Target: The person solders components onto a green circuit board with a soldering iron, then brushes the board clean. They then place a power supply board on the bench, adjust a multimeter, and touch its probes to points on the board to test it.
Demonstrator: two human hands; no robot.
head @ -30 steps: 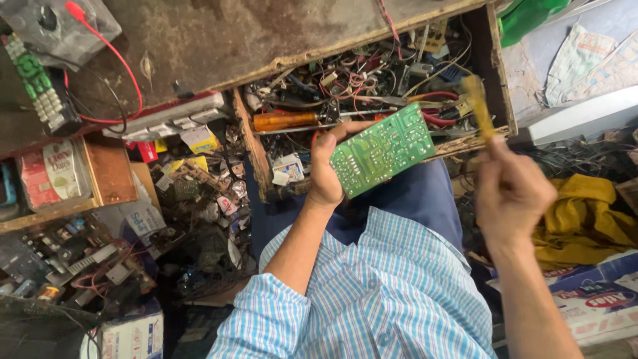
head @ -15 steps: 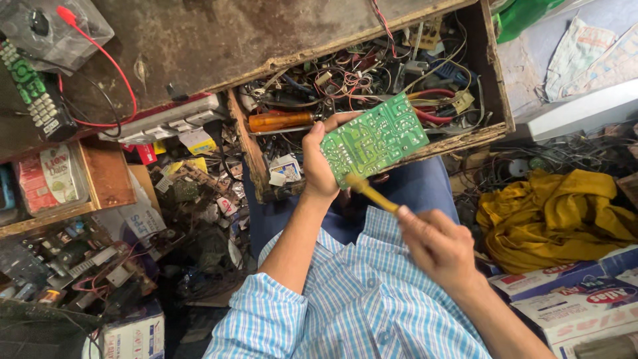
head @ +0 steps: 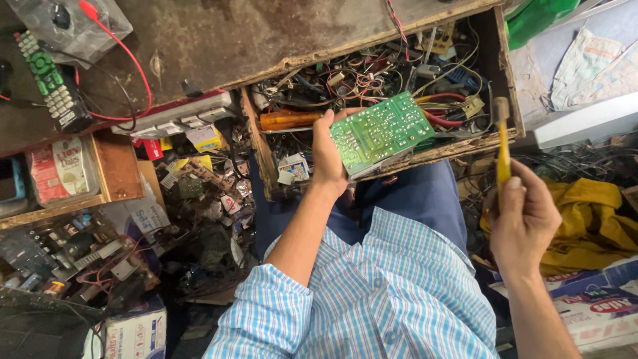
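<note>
Gripping a green circuit board by its near-left edge, the person's left hand holds it tilted over the front lip of an open wooden drawer, solder side up. The thumb lies across the board's corner and the fingers are hidden underneath.

Everything else sits around that drawer. Inside it, behind the board, lies a tangle of coloured wires and small parts. At the drawer's left end, just beside the left hand, rests a screwdriver with an orange handle. Off the drawer's right front corner, the right hand is clenched around the yellow handle of a small brush, which stands nearly upright, its dark tip level with the drawer's right wall and well apart from the board.

Above the drawer runs a worn brown bench top, with a remote control and a red lead at its far left. Left of the drawer, lower down, a heap of scrap boards and components spills across the floor. Right of the drawer, beyond the brush hand, a yellow cloth lies crumpled. Below the drawer's front edge are the person's blue trousers and checked shirt.
</note>
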